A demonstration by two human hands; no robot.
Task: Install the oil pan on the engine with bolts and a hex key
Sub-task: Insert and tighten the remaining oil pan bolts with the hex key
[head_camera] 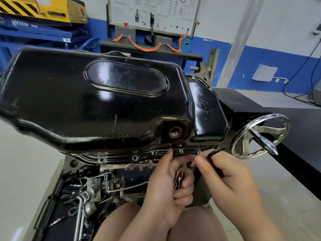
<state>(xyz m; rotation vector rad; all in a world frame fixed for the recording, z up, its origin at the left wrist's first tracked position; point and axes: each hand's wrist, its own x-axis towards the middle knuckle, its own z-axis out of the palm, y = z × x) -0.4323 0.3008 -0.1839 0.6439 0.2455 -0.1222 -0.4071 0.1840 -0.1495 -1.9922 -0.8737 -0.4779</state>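
Observation:
The black oil pan (97, 100) sits upside-down on the engine (121, 181), its near flange (121, 158) showing several bolt holes; two bolts (181, 151) sit in the flange at the right. My left hand (166, 186) is curled round a bunch of silver bolts (178, 180) just below the flange. My right hand (231, 180) grips a black hex key (216, 152), whose tip points up toward the flange near the rightmost bolt. The two hands nearly touch at the fingertips.
A chrome handwheel (260, 136) of the engine stand juts out right of the pan. A black bench (286, 122) runs along the right. Loose engine parts and pipes (86, 197) lie in the tray below left. A training board (152, 14) stands behind.

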